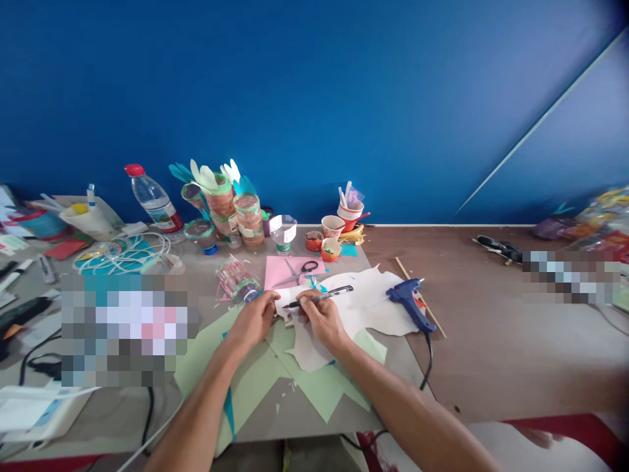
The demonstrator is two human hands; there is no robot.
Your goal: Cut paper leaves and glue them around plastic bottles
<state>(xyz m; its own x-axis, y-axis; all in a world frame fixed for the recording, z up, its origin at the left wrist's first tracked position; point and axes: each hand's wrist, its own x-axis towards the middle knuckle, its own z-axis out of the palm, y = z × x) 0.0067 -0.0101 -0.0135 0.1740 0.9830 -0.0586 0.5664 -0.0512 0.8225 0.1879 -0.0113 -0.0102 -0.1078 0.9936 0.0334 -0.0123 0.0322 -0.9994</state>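
My right hand [319, 318] grips a black-and-silver pen [334, 293], its tip pointing left onto a cut sheet of white paper [358, 298]. At the paper's left edge, my left hand [256, 318] is closed with thumb and fingers pinching it. Pale green paper sheets [255, 387] lie beneath both forearms. Just beyond the hands, scissors [295, 272] rest on a pink sheet [275, 264]. A blue glue gun [413, 303] lies over the right part of the white paper, beside a thin wooden stick [400, 267].
Cut bottles with paper petals [248, 216] stand at the back, near a red-capped water bottle [154, 203] and small paper cups [333, 227]. Coiled white cable [157, 246] lies left. Glue-gun cord [429, 360] hangs over the table edge. A blue wall [314, 98] rises behind.
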